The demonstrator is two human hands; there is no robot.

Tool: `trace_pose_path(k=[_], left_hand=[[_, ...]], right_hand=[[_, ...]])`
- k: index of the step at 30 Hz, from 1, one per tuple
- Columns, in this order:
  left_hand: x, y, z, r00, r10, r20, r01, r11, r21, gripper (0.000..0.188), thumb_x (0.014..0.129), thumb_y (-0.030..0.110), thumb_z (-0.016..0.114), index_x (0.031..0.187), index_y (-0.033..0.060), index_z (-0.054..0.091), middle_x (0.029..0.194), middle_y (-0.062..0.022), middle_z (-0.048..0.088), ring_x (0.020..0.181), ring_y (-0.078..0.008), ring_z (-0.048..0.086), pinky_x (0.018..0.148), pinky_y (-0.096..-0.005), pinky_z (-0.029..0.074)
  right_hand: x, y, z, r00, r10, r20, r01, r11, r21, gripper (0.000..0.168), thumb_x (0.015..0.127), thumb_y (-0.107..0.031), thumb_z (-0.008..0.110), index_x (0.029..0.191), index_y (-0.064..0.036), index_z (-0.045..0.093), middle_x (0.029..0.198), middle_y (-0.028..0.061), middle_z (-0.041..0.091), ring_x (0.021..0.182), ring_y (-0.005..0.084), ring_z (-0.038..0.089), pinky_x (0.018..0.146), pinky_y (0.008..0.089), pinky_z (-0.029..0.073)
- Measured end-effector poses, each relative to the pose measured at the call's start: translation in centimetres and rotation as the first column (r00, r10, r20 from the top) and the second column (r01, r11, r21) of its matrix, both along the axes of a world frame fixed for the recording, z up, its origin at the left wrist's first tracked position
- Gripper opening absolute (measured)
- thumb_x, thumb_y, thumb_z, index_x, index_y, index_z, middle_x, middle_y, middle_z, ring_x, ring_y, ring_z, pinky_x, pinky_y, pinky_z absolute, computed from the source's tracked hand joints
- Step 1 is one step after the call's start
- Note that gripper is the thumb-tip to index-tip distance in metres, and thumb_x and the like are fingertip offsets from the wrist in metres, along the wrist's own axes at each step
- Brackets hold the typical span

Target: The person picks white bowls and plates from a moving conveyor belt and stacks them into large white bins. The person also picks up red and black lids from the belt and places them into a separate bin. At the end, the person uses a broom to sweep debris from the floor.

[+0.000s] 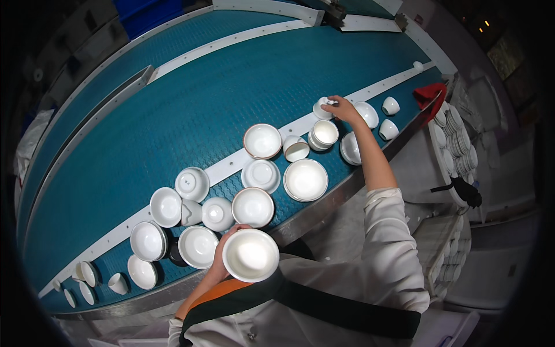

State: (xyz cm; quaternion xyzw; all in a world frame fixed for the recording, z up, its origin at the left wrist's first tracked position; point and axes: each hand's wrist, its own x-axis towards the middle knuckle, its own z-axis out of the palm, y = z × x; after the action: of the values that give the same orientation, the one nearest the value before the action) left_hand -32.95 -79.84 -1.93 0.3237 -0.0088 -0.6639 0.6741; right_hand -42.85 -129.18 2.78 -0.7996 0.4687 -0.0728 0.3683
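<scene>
My left hand [222,256] supports a white bowl [250,255] close to my body, its opening facing up. Most of that hand's fingers are hidden by the bowl. At the belt's white divider, my right hand [345,110] has its fingertips on a small white cup [321,109]. Below this cup sits a short stack of white cups [323,134]. A tilted cup with a brown rim [296,148] lies to their left. Nearer me are a large white bowl [306,179] and a brown-rimmed bowl [253,207]. An upturned bowl [261,175] rests between brown-rimmed bowls.
More bowls [148,241] and tilted cups [118,283] spread along the blue-green conveyor belt [195,126] to the left. Two small cups [389,129] lie at right, near a red cloth [431,102]. Racks of stacked white dishes [457,139] stand beyond the metal edge [321,208].
</scene>
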Motion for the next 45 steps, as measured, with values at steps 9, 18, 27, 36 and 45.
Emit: trace_pose_path(k=[9, 18, 27, 36, 45], left_hand=[[-0.1, 0.3, 0.3, 0.992, 0.076, 0.102, -0.077, 0.997, 0.005, 0.034, 0.094, 0.031, 0.036, 0.106, 0.0020, 0.050, 0.100, -0.0097, 0.057, 0.093, -0.0170, 0.059, 0.083, -0.0285, 0.047], [-0.6, -0.4, 2.9, 0.974, 0.006, 0.225, -0.006, 1.000, 0.000, 0.033, 0.093, 0.029, 0.039, 0.108, 0.0029, 0.050, 0.104, -0.0112, 0.058, 0.096, -0.0190, 0.059, 0.085, -0.0309, 0.047], [-2.3, 1.3, 5.3, 0.985, 0.158, 0.068, -0.163, 0.984, 0.076, 0.032, 0.093, 0.027, 0.041, 0.110, 0.0020, 0.052, 0.104, -0.0126, 0.059, 0.093, -0.0192, 0.061, 0.082, -0.0318, 0.050], [-4.0, 5.4, 7.8, 0.954, 0.294, 0.059, -0.299, 0.947, 0.120, 0.029, 0.092, 0.030, 0.045, 0.106, 0.0061, 0.052, 0.094, -0.0050, 0.057, 0.076, -0.0091, 0.059, 0.057, -0.0209, 0.049], [-6.6, 15.7, 8.8, 0.741, 0.606, 0.290, -0.669, 0.701, 0.246, 0.034, 0.090, 0.033, 0.051, 0.108, 0.0037, 0.048, 0.093, -0.0059, 0.055, 0.080, -0.0092, 0.055, 0.065, -0.0218, 0.045]], right_hand=[[1.2, -3.3, -5.1, 0.923, -0.220, 0.316, 0.170, 0.969, 0.179, 0.072, 0.067, -0.037, 0.076, 0.126, -0.013, 0.043, 0.119, 0.0153, 0.052, 0.104, 0.0312, 0.055, 0.085, 0.0430, 0.047], [-1.0, 11.6, 6.2, 0.445, -0.344, 0.827, -0.632, 0.533, 0.562, 0.070, 0.080, -0.048, 0.058, 0.130, -0.004, 0.037, 0.123, 0.0240, 0.046, 0.111, 0.0387, 0.051, 0.073, 0.0446, 0.056], [-1.1, 26.3, 13.0, 0.443, 0.070, 0.894, -0.867, 0.287, 0.407, 0.060, 0.082, -0.038, 0.048, 0.118, 0.009, 0.046, 0.116, 0.0316, 0.050, 0.106, 0.0406, 0.054, 0.089, 0.0469, 0.046], [-1.0, 34.4, 14.1, 0.341, 0.718, 0.607, -0.922, 0.128, 0.366, 0.047, 0.088, -0.026, 0.042, 0.126, 0.001, 0.047, 0.130, 0.0149, 0.047, 0.125, 0.0276, 0.040, 0.104, 0.0380, 0.029], [3.2, 41.0, 9.1, 0.434, 0.701, 0.566, -0.696, -0.138, 0.705, 0.048, 0.086, -0.018, 0.054, 0.130, -0.002, 0.042, 0.128, 0.0098, 0.048, 0.115, 0.0173, 0.048, 0.097, 0.0299, 0.037]])
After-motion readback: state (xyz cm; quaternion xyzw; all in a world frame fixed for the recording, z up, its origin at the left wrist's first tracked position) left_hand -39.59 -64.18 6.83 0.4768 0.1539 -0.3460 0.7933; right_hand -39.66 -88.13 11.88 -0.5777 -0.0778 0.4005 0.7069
